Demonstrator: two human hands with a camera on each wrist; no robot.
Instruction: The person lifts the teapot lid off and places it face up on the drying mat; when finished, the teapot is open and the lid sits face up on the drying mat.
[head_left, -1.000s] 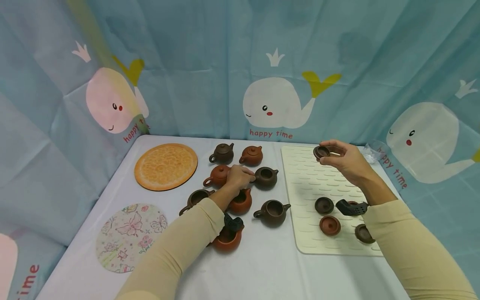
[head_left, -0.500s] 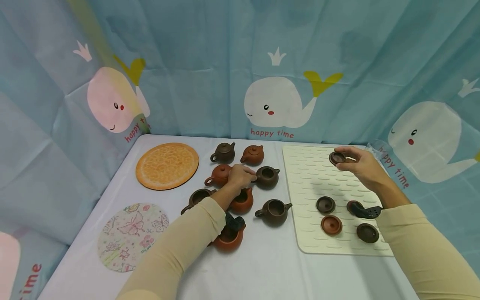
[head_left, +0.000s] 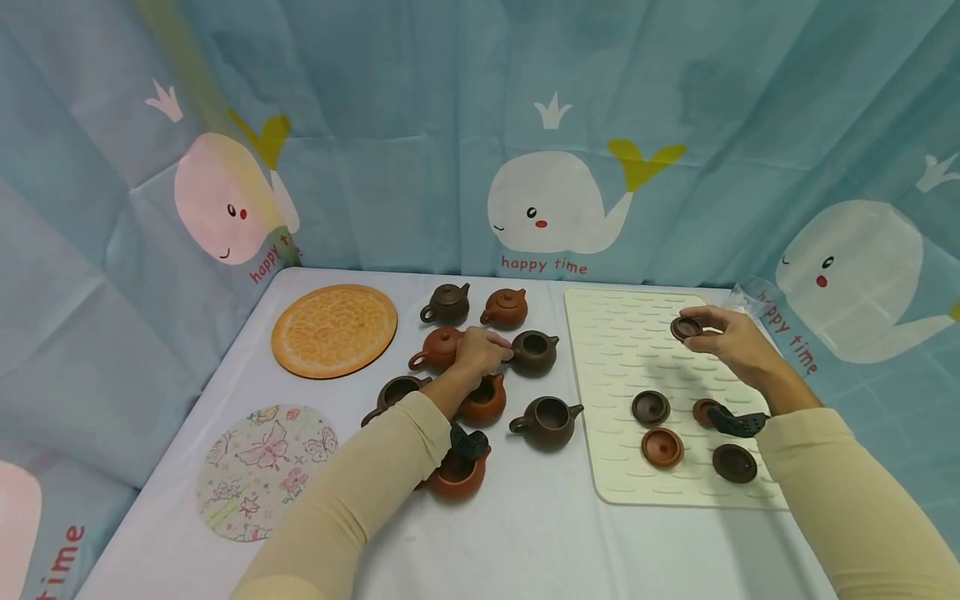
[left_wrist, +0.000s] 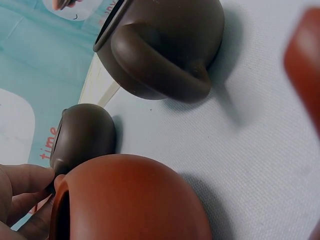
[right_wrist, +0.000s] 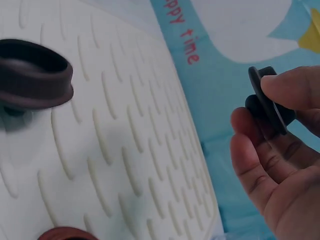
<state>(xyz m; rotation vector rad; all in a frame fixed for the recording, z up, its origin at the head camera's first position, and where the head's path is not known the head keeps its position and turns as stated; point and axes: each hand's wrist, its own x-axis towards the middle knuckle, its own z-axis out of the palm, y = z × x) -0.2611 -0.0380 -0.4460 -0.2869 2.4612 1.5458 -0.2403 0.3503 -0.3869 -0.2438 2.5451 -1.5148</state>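
My left hand [head_left: 482,357] reaches over the teapots and pinches the handle of a dark brown teapot [head_left: 534,354] with no lid on; the left wrist view shows fingertips [left_wrist: 37,177] at that handle. Above the cream mat, my right hand [head_left: 738,352] holds a small dark teapot lid [head_left: 686,328] between thumb and fingers. Its knob points down and left in the right wrist view, where the lid [right_wrist: 270,102] is seen edge-on. A lidless reddish teapot [head_left: 482,400] sits just under my left wrist, and a lidded red teapot [head_left: 437,350] stands to its left.
Several lids, among them a red lid [head_left: 662,447] and a dark lid [head_left: 650,407], lie on the cream mat [head_left: 615,487]. Another lidless dark teapot [head_left: 547,423] stands left of it. A cracker-patterned round mat [head_left: 333,331] and a butterfly-print round mat [head_left: 262,467] lie at left.
My right hand has moved right and a little nearer over the mat, with the dark lid in its fingers. The left hand stays on the dark teapot's handle.
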